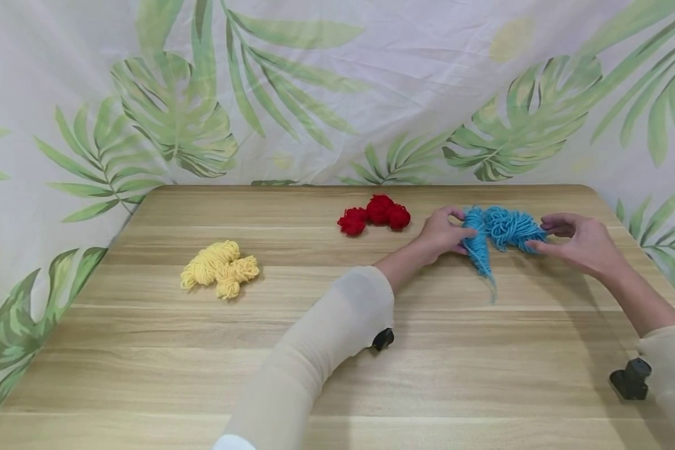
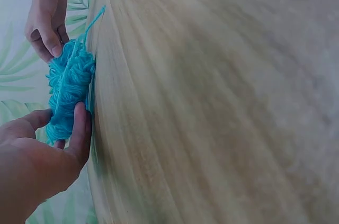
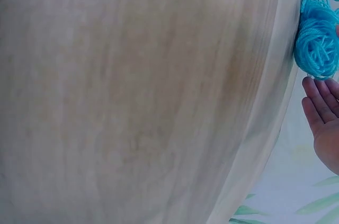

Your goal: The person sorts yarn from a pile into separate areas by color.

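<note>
Two bundles of blue yarn lie side by side at the back right of the table in the head view. My left hand [image 1: 441, 234] grips the left bundle of blue yarn [image 1: 475, 240], thumb and fingers on either side of it; a loose tail hangs toward the front. At the outer end of the other blue yarn bundle [image 1: 509, 228], my right hand [image 1: 582, 244] pinches the strands between thumb and fingertips. The left wrist view shows the left hand [image 2: 47, 155] around the yarn. In the right wrist view, the right fingers [image 3: 320, 99] reach the bundle's end, the thumb mostly cut off.
Red yarn bundles [image 1: 379, 212] lie at the back middle, left of the left hand. Farther left is a cluster of yellow yarn [image 1: 219, 269]. The wooden table [image 1: 427, 387] ends at a leaf-print cloth [image 1: 326, 94] behind it.
</note>
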A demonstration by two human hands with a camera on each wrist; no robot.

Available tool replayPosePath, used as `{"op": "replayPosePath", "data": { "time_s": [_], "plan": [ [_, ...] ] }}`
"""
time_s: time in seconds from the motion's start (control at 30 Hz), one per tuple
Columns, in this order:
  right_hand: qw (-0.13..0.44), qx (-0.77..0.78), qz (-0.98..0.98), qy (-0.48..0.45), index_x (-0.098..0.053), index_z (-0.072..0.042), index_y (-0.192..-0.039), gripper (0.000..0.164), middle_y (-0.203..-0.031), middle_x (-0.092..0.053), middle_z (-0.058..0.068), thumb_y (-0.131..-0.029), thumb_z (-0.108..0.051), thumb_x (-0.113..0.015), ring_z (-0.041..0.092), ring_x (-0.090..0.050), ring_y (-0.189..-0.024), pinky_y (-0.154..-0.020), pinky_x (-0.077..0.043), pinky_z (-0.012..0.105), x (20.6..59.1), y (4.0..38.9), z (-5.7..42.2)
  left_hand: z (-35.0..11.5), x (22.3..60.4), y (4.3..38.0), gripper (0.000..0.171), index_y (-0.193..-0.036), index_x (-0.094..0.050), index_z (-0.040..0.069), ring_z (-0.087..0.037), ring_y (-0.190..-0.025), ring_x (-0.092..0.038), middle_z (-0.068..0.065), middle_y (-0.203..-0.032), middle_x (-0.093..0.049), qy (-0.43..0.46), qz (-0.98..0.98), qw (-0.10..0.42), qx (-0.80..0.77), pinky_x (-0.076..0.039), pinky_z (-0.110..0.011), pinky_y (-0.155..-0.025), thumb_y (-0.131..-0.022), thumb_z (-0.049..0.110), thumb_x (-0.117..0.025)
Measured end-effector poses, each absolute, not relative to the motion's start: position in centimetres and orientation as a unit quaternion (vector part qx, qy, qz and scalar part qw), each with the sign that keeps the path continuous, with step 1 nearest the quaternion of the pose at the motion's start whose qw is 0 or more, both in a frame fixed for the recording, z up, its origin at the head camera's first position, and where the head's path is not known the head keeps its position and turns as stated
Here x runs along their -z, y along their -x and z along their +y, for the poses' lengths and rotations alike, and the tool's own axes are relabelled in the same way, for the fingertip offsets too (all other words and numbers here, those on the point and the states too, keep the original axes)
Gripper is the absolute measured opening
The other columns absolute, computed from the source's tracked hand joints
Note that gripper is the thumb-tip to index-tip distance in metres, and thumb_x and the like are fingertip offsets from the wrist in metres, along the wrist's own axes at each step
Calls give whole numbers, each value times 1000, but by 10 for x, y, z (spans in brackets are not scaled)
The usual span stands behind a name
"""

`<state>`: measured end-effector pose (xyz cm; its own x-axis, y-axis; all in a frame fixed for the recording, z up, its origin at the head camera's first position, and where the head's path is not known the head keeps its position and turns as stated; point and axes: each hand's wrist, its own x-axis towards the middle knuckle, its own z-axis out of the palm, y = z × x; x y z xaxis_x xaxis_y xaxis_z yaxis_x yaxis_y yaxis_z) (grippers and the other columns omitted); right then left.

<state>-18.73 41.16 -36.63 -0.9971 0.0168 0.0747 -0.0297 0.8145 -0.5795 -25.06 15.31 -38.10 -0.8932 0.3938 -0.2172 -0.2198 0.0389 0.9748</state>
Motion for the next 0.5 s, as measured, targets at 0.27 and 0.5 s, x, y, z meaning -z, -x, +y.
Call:
{"op": "replayPosePath", "data": {
  "time_s": [0.27, 0.5],
  "plan": [
    [35, -304, -952, -8, -58, 11, -134, 68, -125, -64, 34, -90, -36, -81, 52, -60, -117, -70, -38, 5, 366, 187, 410, 159, 379, 247, 30, -117, -59, -1, -25, -67, -67, -13, -80, -64, -53, 701, 233, -672, -63, -42, -77, -92, -3, -76],
    [47, -307, -950, -17, -58, 13, -133, 68, -123, -64, 36, -89, -32, -82, 54, -61, -113, -71, -35, 0, 364, 188, 408, 148, 373, 245, 27, -117, -62, -1, -22, -70, -64, -8, -79, -62, -102, 738, 230, -627, -63, -38, -73, -94, 2, -75]
  ]
}}
